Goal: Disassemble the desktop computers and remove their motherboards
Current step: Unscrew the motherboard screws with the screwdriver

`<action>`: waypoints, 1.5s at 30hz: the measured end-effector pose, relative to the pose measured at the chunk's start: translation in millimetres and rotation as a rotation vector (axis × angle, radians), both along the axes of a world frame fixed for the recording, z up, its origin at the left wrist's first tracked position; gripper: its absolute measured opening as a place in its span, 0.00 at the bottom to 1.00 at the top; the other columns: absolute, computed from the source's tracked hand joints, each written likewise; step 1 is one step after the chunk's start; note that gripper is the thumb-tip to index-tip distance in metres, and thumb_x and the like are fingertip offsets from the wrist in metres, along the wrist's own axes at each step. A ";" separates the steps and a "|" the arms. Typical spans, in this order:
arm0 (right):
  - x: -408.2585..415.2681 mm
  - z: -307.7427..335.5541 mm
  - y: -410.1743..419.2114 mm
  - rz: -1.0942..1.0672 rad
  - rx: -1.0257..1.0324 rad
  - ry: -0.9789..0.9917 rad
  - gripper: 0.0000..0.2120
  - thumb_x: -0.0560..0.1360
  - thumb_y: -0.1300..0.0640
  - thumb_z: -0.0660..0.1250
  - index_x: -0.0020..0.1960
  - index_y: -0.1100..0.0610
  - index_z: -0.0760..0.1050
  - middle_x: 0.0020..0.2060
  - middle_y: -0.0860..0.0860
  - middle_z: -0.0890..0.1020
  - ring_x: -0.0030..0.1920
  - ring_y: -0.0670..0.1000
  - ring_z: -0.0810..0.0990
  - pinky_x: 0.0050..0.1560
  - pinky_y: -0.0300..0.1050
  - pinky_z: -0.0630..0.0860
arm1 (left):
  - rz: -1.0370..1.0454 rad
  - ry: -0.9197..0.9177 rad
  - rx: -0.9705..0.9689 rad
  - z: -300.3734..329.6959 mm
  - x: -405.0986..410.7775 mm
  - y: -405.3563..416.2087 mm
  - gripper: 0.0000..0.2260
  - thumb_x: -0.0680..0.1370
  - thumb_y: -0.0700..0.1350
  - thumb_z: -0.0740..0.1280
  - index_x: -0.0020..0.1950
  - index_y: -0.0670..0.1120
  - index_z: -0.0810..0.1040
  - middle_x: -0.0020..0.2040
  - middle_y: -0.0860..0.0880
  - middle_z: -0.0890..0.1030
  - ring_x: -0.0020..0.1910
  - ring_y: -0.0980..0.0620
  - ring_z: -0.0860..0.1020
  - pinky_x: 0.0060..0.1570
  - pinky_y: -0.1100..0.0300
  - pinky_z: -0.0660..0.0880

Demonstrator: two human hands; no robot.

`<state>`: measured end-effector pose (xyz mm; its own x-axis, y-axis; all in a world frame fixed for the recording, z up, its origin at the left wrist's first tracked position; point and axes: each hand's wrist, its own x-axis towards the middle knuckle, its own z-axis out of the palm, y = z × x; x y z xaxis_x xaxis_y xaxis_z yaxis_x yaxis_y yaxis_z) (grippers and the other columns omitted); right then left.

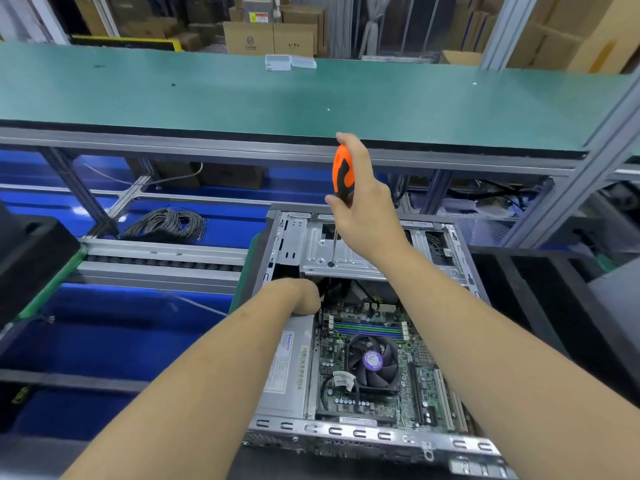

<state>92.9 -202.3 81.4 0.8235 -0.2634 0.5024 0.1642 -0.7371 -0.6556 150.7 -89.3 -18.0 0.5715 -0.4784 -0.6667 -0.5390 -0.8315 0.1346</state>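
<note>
An open desktop case (346, 436) lies on its side in front of me. Its green motherboard (408, 379) carries a black fan (372, 362), and a grey power supply (289, 372) sits to its left. My right hand (367, 202) grips an orange and black screwdriver (342, 173), held upright. The screwdriver's tip rests on the silver drive cage (346, 251) at the case's far end. My left hand (304, 296) reaches down into the dark gap under the cage; its fingers are hidden there.
A green-topped shelf (242, 95) runs across above the case on an aluminium frame. A coil of grey cable (166, 225) lies on the blue surface to the left. A black object (27, 258) sits at the far left. Cardboard boxes (270, 36) stand behind.
</note>
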 end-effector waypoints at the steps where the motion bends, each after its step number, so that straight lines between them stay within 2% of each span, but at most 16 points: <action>1: 0.2 -0.1 -0.3 -0.006 -0.004 -0.005 0.39 0.76 0.65 0.69 0.75 0.39 0.51 0.46 0.50 0.76 0.38 0.48 0.75 0.42 0.45 0.71 | 0.008 0.015 0.016 -6.0 2.3 -0.6 0.13 0.81 0.37 0.54 0.57 0.36 0.77 0.46 0.40 0.76 0.36 0.47 0.72 0.44 0.54 0.70; 6: 2.6 2.4 0.7 -0.003 -0.029 -0.012 0.40 0.76 0.65 0.69 0.74 0.38 0.51 0.43 0.51 0.77 0.37 0.50 0.75 0.40 0.47 0.73 | -0.008 0.082 0.156 -23.6 13.6 -2.5 0.15 0.81 0.41 0.59 0.66 0.38 0.76 0.51 0.43 0.76 0.50 0.42 0.78 0.48 0.53 0.72; 9: 1.1 0.1 1.4 0.002 -0.038 0.004 0.39 0.76 0.65 0.69 0.75 0.39 0.52 0.44 0.50 0.76 0.37 0.47 0.75 0.40 0.44 0.71 | -0.033 0.131 0.260 -22.6 14.9 -4.2 0.18 0.82 0.45 0.62 0.70 0.40 0.73 0.61 0.40 0.78 0.61 0.39 0.78 0.50 0.51 0.73; 14: 1.3 -1.3 -3.2 -0.024 0.004 -0.013 0.39 0.76 0.65 0.69 0.74 0.38 0.52 0.41 0.41 0.72 0.36 0.44 0.74 0.36 0.36 0.68 | -0.011 0.175 0.283 -21.6 13.5 -4.9 0.21 0.83 0.49 0.63 0.73 0.40 0.71 0.68 0.40 0.76 0.56 0.40 0.77 0.54 0.50 0.74; 16: 1.3 -0.5 -2.5 -0.026 -0.002 -0.014 0.40 0.76 0.65 0.69 0.75 0.38 0.52 0.41 0.42 0.73 0.35 0.44 0.74 0.35 0.35 0.68 | -0.001 0.187 0.277 -24.3 13.6 -5.1 0.21 0.82 0.48 0.63 0.73 0.40 0.71 0.67 0.39 0.76 0.55 0.40 0.77 0.59 0.49 0.74; 20: 3.6 4.6 1.0 -0.009 -0.034 -0.001 0.42 0.76 0.65 0.68 0.76 0.37 0.49 0.43 0.53 0.77 0.35 0.48 0.74 0.37 0.37 0.71 | 0.016 0.193 0.260 -29.4 14.8 -5.1 0.22 0.82 0.48 0.64 0.73 0.41 0.70 0.64 0.39 0.76 0.51 0.41 0.75 0.58 0.48 0.75; 23: 8.5 5.8 1.5 -0.007 -0.025 0.004 0.42 0.76 0.66 0.68 0.75 0.36 0.49 0.40 0.45 0.74 0.34 0.47 0.72 0.38 0.40 0.73 | -0.001 0.193 0.263 -29.4 15.1 -5.3 0.22 0.82 0.48 0.64 0.73 0.41 0.71 0.64 0.40 0.76 0.53 0.40 0.77 0.58 0.49 0.75; 25: 8.0 3.7 0.4 -0.022 -0.009 0.003 0.41 0.76 0.65 0.68 0.75 0.37 0.51 0.41 0.46 0.75 0.35 0.48 0.74 0.35 0.45 0.70 | -0.004 0.198 0.263 -29.0 14.8 -5.9 0.22 0.82 0.48 0.64 0.74 0.41 0.70 0.66 0.40 0.76 0.57 0.39 0.78 0.57 0.49 0.75; 27: 5.6 0.8 -1.2 -0.041 0.000 0.000 0.40 0.76 0.65 0.69 0.74 0.37 0.51 0.45 0.50 0.76 0.39 0.51 0.76 0.40 0.43 0.69 | 0.034 0.199 0.241 -30.4 15.6 -6.1 0.22 0.82 0.49 0.64 0.74 0.41 0.69 0.66 0.40 0.75 0.51 0.41 0.78 0.53 0.50 0.75; 29: 3.6 -1.9 -2.2 -0.057 -0.003 -0.009 0.40 0.76 0.65 0.69 0.74 0.38 0.51 0.49 0.50 0.75 0.39 0.49 0.77 0.40 0.42 0.69 | 0.054 0.203 0.228 -30.6 15.2 -6.2 0.22 0.82 0.50 0.64 0.74 0.42 0.70 0.61 0.40 0.75 0.42 0.44 0.76 0.50 0.51 0.74; 34: 3.9 -4.6 -2.7 -0.082 -0.039 -0.007 0.39 0.76 0.64 0.70 0.73 0.38 0.52 0.43 0.49 0.75 0.36 0.44 0.75 0.35 0.38 0.67 | 0.039 0.100 0.075 -23.2 10.5 -5.3 0.16 0.82 0.44 0.60 0.67 0.37 0.75 0.52 0.41 0.77 0.46 0.44 0.75 0.47 0.53 0.74; 37: 9.4 -2.2 -4.1 -0.074 -0.024 0.018 0.37 0.75 0.64 0.69 0.72 0.38 0.53 0.38 0.42 0.73 0.35 0.44 0.75 0.35 0.41 0.68 | 0.020 0.023 -0.181 -5.7 4.6 -0.6 0.13 0.82 0.45 0.59 0.48 0.38 0.79 0.37 0.46 0.73 0.38 0.47 0.71 0.46 0.54 0.72; 39: 12.7 -0.2 -4.1 -0.048 0.001 0.051 0.37 0.76 0.64 0.69 0.71 0.37 0.53 0.37 0.42 0.72 0.35 0.46 0.74 0.39 0.43 0.69 | -0.073 0.094 -0.193 13.0 -6.6 2.8 0.12 0.82 0.45 0.59 0.44 0.41 0.75 0.40 0.46 0.75 0.40 0.47 0.72 0.50 0.52 0.74; 41: 12.1 1.5 -6.4 -0.018 0.020 0.072 0.37 0.76 0.64 0.68 0.71 0.37 0.53 0.37 0.44 0.73 0.35 0.47 0.75 0.37 0.42 0.70 | -0.143 0.067 -0.162 29.3 -18.4 8.5 0.12 0.82 0.45 0.58 0.52 0.39 0.78 0.53 0.45 0.79 0.52 0.45 0.77 0.58 0.50 0.75; 43: 8.1 3.6 -9.8 -0.003 0.024 0.086 0.37 0.76 0.64 0.68 0.71 0.36 0.53 0.38 0.45 0.74 0.34 0.48 0.75 0.33 0.39 0.69 | -0.140 -0.076 -0.218 39.4 -27.3 19.5 0.11 0.81 0.45 0.57 0.46 0.41 0.76 0.49 0.44 0.79 0.49 0.44 0.77 0.50 0.53 0.74; 45: 4.0 5.4 -11.4 -0.002 0.031 0.105 0.36 0.76 0.63 0.68 0.70 0.36 0.52 0.39 0.47 0.74 0.34 0.49 0.76 0.33 0.40 0.70 | -0.142 -0.285 -0.244 41.6 -41.3 37.7 0.11 0.81 0.46 0.56 0.40 0.46 0.70 0.45 0.45 0.77 0.45 0.44 0.76 0.44 0.54 0.71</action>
